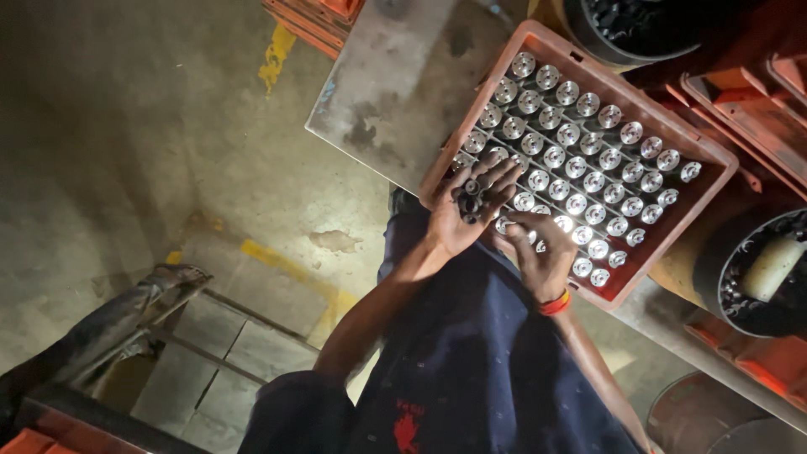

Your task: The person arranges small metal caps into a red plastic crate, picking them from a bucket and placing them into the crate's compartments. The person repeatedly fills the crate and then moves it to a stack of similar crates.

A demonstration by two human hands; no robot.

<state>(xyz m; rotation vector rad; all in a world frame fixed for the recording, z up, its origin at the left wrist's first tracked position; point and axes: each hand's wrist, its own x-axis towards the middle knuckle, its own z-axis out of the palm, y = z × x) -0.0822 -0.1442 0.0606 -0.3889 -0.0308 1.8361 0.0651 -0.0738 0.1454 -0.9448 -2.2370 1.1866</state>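
Observation:
My left hand (pixel 465 212) is palm up over the near-left corner of a reddish-brown plastic tray (pixel 710 153). It cups several small dark metal parts (pixel 471 200). The tray holds rows of shiny round metal parts (pixel 580 160) standing upright. My right hand (pixel 545 252), with a red band at the wrist, reaches into the tray's near rows. Its fingertips pinch a small part (pixel 514 227) among the shiny ones; the fingers hide most of it.
The tray rests on a worn grey metal tabletop (pixel 395 76). Black buckets of dark parts stand at the top (pixel 639 25) and at the right (pixel 756 277). Orange crates (pixel 756 109) lie at the right. On the concrete floor at the left is a metal frame (pixel 168 311).

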